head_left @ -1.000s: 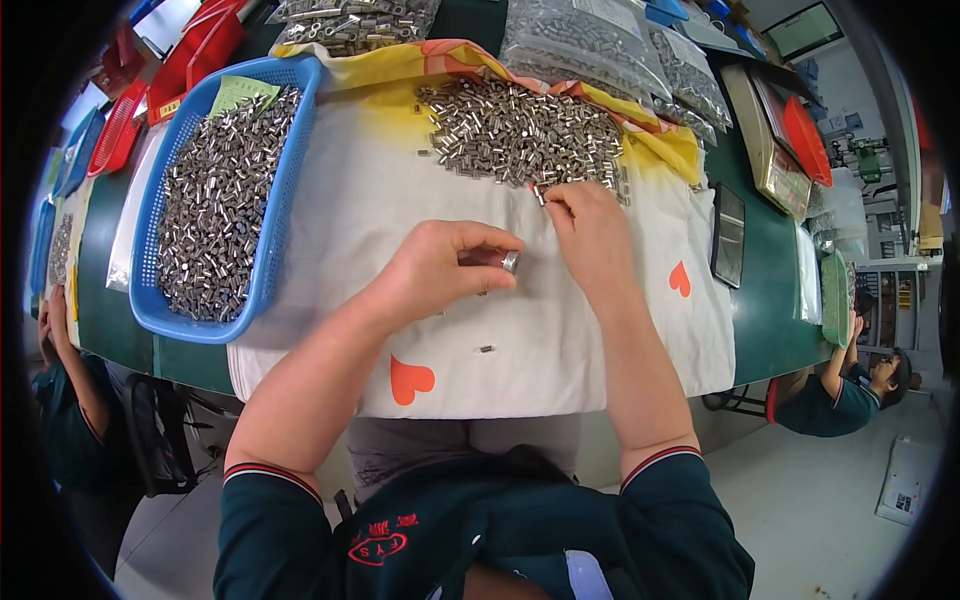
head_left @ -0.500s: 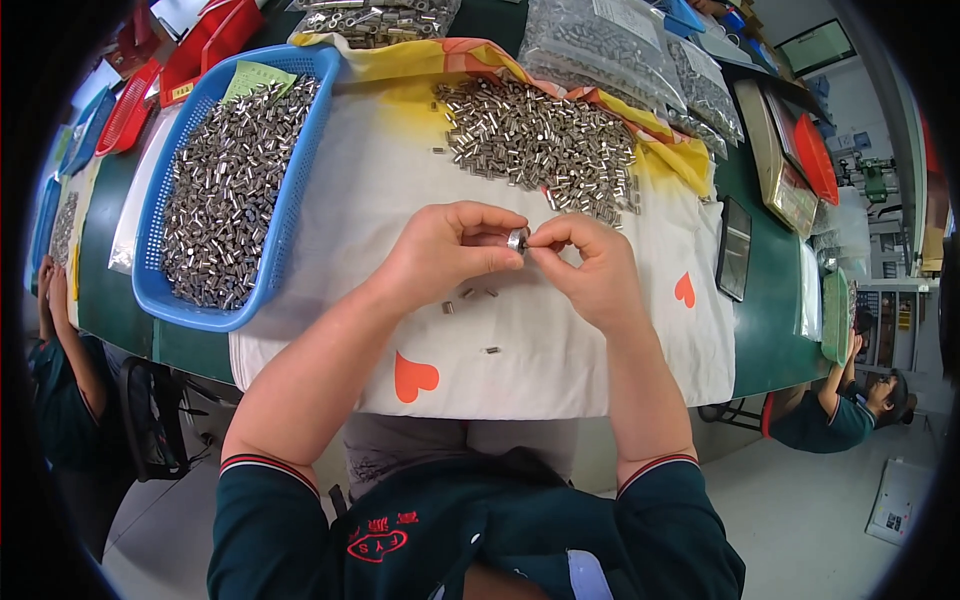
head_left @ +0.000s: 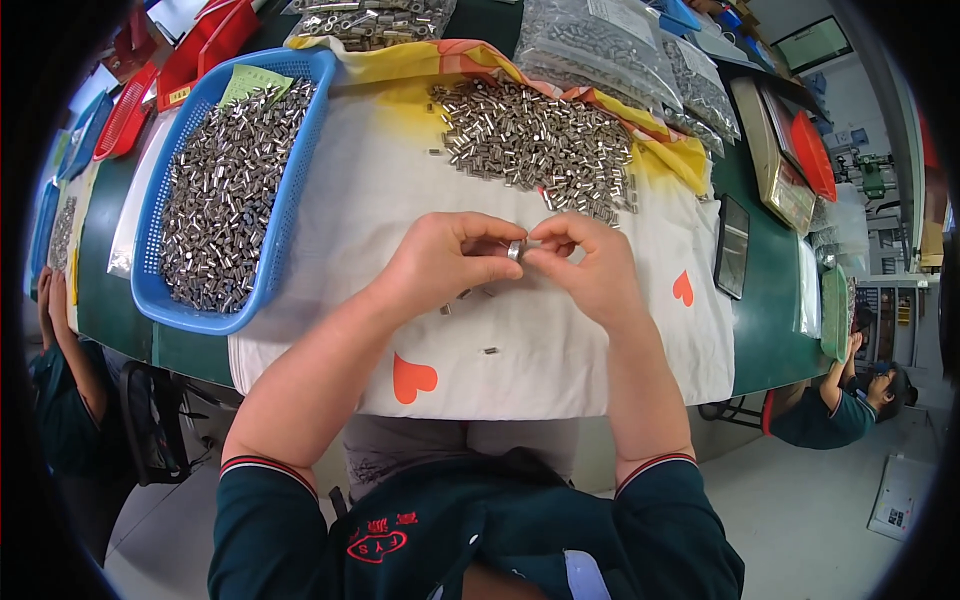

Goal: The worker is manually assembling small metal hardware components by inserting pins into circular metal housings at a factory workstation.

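Observation:
Between the thumb and fingers of my left hand (head_left: 432, 258) is a small round metal ring (head_left: 515, 250), seen nearly edge-on. The thumb and fingertips of my right hand (head_left: 592, 268) are pinched together just to the right of the ring; whatever they hold is too small and hidden to make out. Both hands hover over a white cloth. Below them lie a few loose metal cylinders, one small cylinder (head_left: 490, 351) nearest me and another cylinder (head_left: 446, 310) by my left wrist. Beyond my hands spreads a heap of short shiny metal cylinders (head_left: 540, 140).
On the left, a blue plastic basket (head_left: 217, 322) is filled with similar cylinders and a green paper slip. Clear bags of metal parts (head_left: 595, 45) lie behind the yellow cloth edge. A dark phone (head_left: 733, 247) rests at right. Co-workers sit at both sides.
The ring has turned from showing its face to nearly edge-on. My right fingertips have shifted slightly beside it, and the thin piece seen between them earlier is now hidden.

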Available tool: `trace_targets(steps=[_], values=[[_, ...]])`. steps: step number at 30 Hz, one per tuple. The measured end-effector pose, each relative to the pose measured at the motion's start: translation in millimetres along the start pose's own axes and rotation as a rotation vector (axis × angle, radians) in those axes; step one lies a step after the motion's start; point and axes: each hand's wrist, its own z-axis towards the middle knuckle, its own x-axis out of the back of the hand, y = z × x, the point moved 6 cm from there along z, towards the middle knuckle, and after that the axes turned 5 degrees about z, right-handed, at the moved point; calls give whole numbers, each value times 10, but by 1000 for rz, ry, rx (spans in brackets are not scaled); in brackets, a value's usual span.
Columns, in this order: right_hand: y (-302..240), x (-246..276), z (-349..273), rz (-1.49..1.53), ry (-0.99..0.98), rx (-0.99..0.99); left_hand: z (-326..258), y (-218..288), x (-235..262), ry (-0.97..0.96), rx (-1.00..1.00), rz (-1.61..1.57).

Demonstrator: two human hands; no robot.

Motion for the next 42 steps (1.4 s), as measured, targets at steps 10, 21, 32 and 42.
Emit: trace_targets(steps=[10,21,32,42], values=[[155,165,107,-632,294,53,-26,72,-35,-46,5,109],[65,117,8,-311,157,-17,16,62,13,-5,-19,-70],[-89,-86,-54,-20,82,126,30,29,24,-8,-58,-98],[-194,-114,-92,-149,126,268,15,48,57,48,-54,34]])
